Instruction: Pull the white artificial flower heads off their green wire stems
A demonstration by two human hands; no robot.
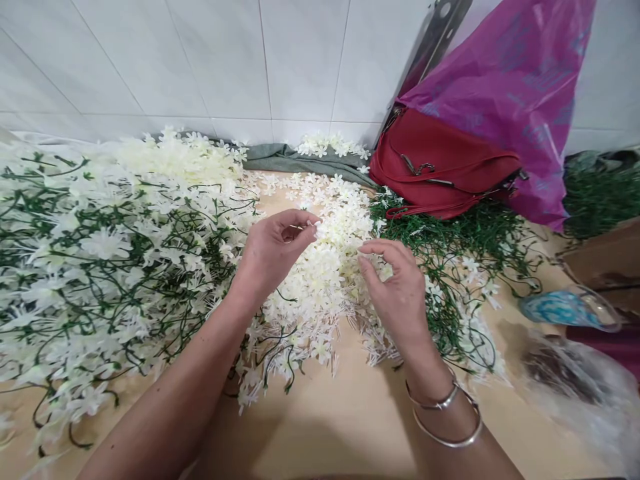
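Note:
My left hand is closed in a pinch above the middle of a heap of loose white artificial flower heads. A small white flower shows at its fingertips, hard to separate from the heap behind. My right hand, with two silver bangles at the wrist, hovers over the heap's right side. Its thumb and forefinger come together, and whatever is between them is too small to make out. To the left lies a large pile of white flowers on green stems. Bare green stems lie right of my right hand.
A red handbag and a purple plastic bag stand at the back right, against the tiled wall. Grey-green cloth runs along the wall. A blue-patterned pouch and a clear plastic bag lie at right on the table.

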